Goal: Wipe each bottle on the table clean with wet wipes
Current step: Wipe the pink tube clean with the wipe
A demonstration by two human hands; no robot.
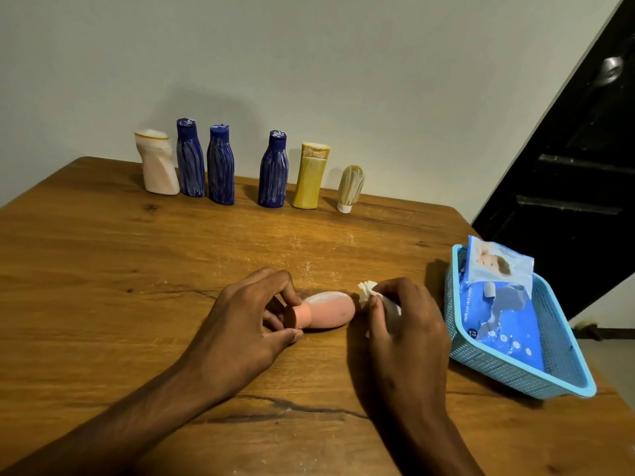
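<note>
Head view: wooden table (103,269) with dark cracks and faint white streaks, set against a plain pale wall (309,63); dark door (567,173) at right. Left hand (240,324): fingers curled, thumb and fingertips pinching the cap end of a pink bottle (326,310) that lies on its side on the wood. Right hand (409,317): fingers clenched around a bunched white wet wipe (369,292), which sticks out above the knuckles and touches the bottle's base end. Beyond the fingertips, along the wall, stand six bottles: a white bottle (158,166), three blue bottles (220,166), a yellow bottle (311,176), a small olive bottle (350,190), most of them streaked white. Just right of the right hand's knuckles: blue basket (515,376) holding a wipes pack (498,310).
</note>
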